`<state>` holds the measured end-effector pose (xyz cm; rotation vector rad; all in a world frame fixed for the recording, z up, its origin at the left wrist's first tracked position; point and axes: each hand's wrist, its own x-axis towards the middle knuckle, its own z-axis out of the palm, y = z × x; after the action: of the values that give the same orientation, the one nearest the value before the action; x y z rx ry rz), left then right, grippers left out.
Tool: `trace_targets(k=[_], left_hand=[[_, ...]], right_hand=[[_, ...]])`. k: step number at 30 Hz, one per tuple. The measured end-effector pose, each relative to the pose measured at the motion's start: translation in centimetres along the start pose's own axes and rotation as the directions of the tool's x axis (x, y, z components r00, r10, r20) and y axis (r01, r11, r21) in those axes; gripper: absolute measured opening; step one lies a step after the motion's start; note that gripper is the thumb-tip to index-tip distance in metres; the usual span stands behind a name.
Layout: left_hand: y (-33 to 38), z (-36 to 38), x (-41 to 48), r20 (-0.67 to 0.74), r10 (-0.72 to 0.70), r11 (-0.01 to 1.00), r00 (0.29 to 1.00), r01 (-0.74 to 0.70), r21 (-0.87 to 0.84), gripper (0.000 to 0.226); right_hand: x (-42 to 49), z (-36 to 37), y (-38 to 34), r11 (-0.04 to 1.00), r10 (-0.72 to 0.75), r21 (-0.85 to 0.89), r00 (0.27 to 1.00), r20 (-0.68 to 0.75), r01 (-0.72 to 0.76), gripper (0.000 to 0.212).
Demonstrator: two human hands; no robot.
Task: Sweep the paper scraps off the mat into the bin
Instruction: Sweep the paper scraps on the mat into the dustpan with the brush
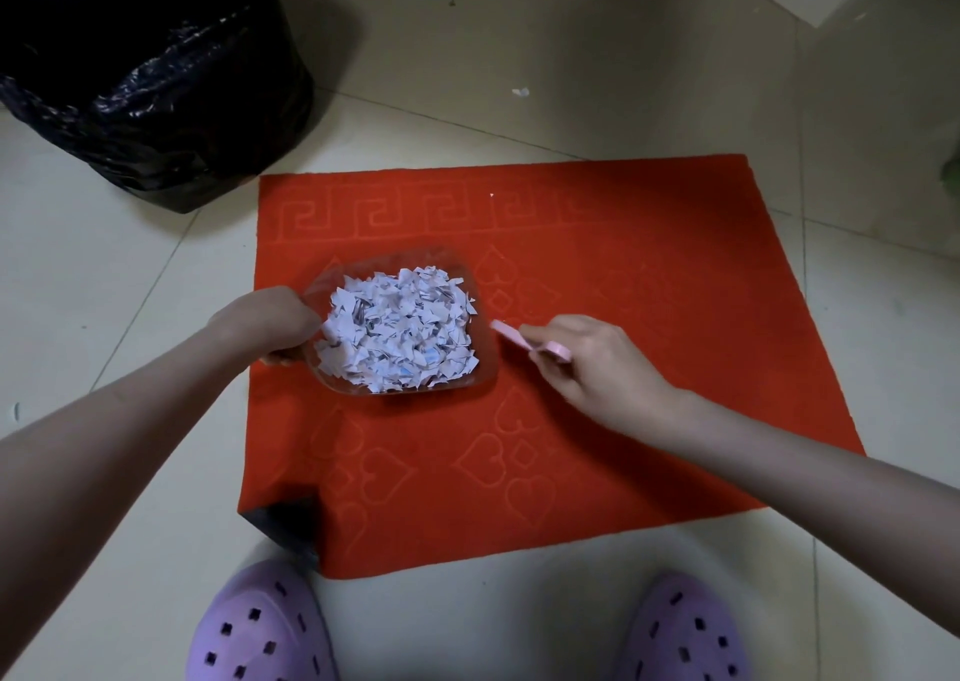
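Note:
A red mat (623, 291) with embossed hearts lies on the tiled floor. On its left part sits a clear plastic dustpan (467, 368) heaped with white paper scraps (397, 329). My left hand (265, 324) grips the dustpan's left end, its handle hidden in my fist. My right hand (592, 368) holds a small pink brush (524, 342) just right of the pan. The bin (150, 72), lined with a black plastic bag, stands on the floor beyond the mat's far left corner.
One stray scrap (520, 92) lies on the tiles beyond the mat, and a tiny speck (492, 195) on the mat's far border. The mat's near left corner (283, 519) is folded over, showing black backing. My purple slippers (260, 628) stand at the near edge.

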<state>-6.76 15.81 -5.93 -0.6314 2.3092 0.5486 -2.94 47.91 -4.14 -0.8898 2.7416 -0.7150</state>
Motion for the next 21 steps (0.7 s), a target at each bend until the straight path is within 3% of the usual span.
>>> trace_targets(k=[5,9,11,14,17,21], left_hand=[[-0.1,-0.1,0.3,0.021,-0.002,1.000,1.000,0.002,0.004,0.030],[0.0,0.0,0.5,0.015,-0.006,1.000,1.000,0.006,-0.002,0.029],[-0.1,0.1,0.5,0.007,-0.014,1.000,1.000,0.014,-0.015,0.029],[-0.2,0.3,0.5,0.019,-0.018,1.000,1.000,0.019,-0.022,0.027],[-0.2,0.2,0.4,0.021,-0.021,1.000,1.000,0.021,-0.019,0.030],[-0.3,0.2,0.5,0.034,-0.013,1.000,0.999,0.014,-0.019,0.029]], right_hand=[[1.2,-0.1,2.5,0.977,0.161,-0.126,0.980,-0.114,-0.175,0.033],[2.0,1.8,0.8,0.997,0.018,-0.080,0.995,0.099,-0.010,0.042],[1.9,1.7,0.0,0.998,-0.064,0.012,0.989,0.134,0.063,0.034],[1.2,0.4,0.5,0.989,-0.138,0.063,0.990,0.024,0.136,0.027],[0.3,-0.5,1.5,0.990,-0.142,-0.011,0.990,-0.023,0.141,0.028],[1.5,0.0,2.6,0.992,0.007,-0.129,0.996,-0.085,-0.018,0.032]])
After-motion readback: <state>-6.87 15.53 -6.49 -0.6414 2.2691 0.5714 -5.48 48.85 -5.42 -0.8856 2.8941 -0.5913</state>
